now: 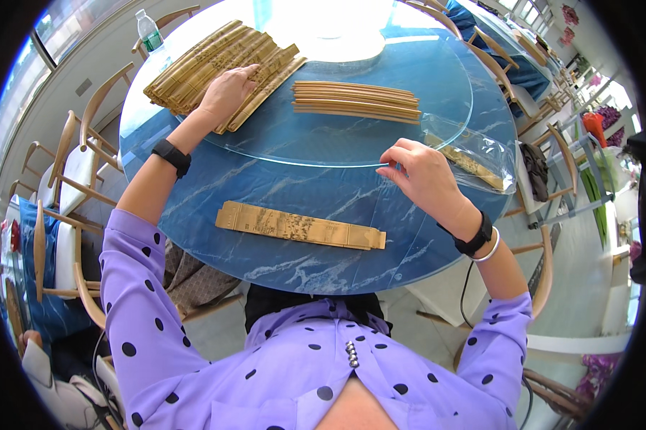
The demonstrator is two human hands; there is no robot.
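Two hands out over the blue marbled worktop (437, 244). My left hand (226, 93) lies flat, fingers spread, pressing the far-left heap of bamboo slat mats (194, 68) on the glass turntable (409, 107); not gripping anything. My right hand (423, 175) sits at the turntable's near rim, fingertips pinched together on something thin & clear, prob. the edge of the plastic bag (484, 161), though I can't tell for sure.

Slats look light, stiff lengthwise, floppy across where strung, so they'd sag or fan out; best taken w/ both hands at the ends, or flat underneath. A 2nd neat stack of slats (355, 100) lies mid-turntable, well apart from the heap.

Containers: the clear bag, right of my hand, holds one slat piece. A flat printed tan box (301, 226) lies closed near me; contents unseen. Water bottle (149, 32) at far-left edge.
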